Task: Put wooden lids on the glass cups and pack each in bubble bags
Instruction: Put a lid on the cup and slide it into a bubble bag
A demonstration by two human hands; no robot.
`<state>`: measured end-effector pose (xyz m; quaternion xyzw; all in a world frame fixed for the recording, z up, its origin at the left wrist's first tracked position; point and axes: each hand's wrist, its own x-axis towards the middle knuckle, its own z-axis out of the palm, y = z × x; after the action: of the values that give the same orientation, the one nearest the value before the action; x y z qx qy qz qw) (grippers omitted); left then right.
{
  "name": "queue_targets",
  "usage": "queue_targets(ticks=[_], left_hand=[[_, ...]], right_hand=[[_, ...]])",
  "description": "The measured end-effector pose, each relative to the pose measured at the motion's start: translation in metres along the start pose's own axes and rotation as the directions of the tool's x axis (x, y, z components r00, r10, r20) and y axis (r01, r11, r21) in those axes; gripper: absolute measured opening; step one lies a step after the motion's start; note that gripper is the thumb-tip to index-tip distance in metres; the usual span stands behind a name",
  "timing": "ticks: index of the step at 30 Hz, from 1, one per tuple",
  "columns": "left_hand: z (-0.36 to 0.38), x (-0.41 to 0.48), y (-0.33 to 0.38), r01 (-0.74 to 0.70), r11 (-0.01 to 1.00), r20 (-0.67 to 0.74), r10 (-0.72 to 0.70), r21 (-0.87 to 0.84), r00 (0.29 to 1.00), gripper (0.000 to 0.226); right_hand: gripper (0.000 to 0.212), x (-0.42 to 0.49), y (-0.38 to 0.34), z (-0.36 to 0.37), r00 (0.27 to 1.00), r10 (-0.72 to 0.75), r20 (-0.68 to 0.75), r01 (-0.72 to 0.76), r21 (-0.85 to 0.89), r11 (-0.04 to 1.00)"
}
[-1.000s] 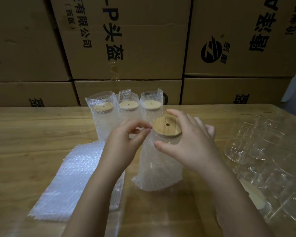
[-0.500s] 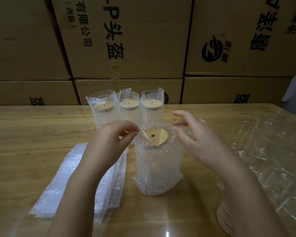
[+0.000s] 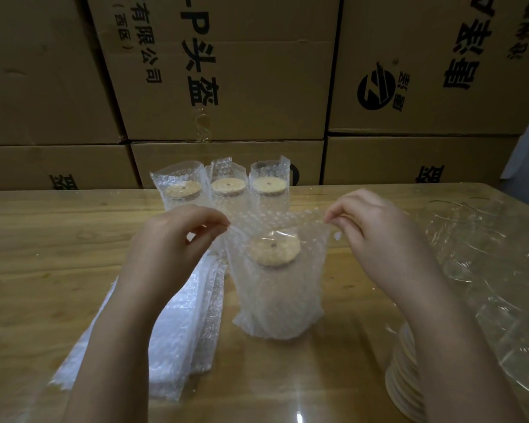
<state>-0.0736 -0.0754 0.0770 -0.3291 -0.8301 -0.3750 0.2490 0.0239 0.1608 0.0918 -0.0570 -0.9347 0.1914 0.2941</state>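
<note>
Pinching opposite top edges of a clear bubble bag [image 3: 275,294], the left hand [image 3: 171,251] and right hand [image 3: 379,239] stretch its mouth wide. Inside it, upright on the wooden table [image 3: 43,239], stands a glass cup with a round wooden lid [image 3: 274,250].

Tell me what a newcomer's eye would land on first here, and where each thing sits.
At centre, the left hand and right hand each pinch a top corner of a bubble bag holding a cup capped with a wooden lid. Behind it three packed cups stand in a row before a wall of printed cardboard boxes. Bare glass cups crowd the right side of the table.
</note>
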Motion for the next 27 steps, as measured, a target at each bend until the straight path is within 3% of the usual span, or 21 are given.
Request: queue_targets(ticks=[5,11,18,25,27], left_hand=[[0.0026,0.0007,-0.0006,0.008,1.000,-0.100,-0.008,-0.005,0.995,0.013],[0.0019,0.0001,0.0014,0.043,0.998,-0.070,-0.040,0.049,0.997,0.012],[0.0031,-0.0002,0.0018,0.028,1.000,0.030,-0.029,0.010,0.999,0.014],[0.0033,-0.0010,0.0018,0.000,1.000,0.202,0.002,-0.011,0.979,0.014],[0.0014,0.0000,0.0002,0.009,1.000,0.190,-0.009,0.001,0.982,0.030]], right_hand=[[0.015,-0.0011,-0.0020,-0.0008,0.993,-0.032,-0.113,0.035,0.027,0.999],[0.017,0.0006,-0.0005,0.0031,1.000,0.000,-0.004,0.000,-0.046,0.999],[0.008,-0.0002,0.0015,0.0010,0.987,-0.014,0.159,-0.004,0.112,0.994],[0.015,0.0014,-0.0006,0.0017,0.985,0.000,0.174,-0.021,0.116,0.993],[0.013,0.0015,0.0001,0.0013,0.989,0.006,0.146,-0.023,0.114,0.993]])
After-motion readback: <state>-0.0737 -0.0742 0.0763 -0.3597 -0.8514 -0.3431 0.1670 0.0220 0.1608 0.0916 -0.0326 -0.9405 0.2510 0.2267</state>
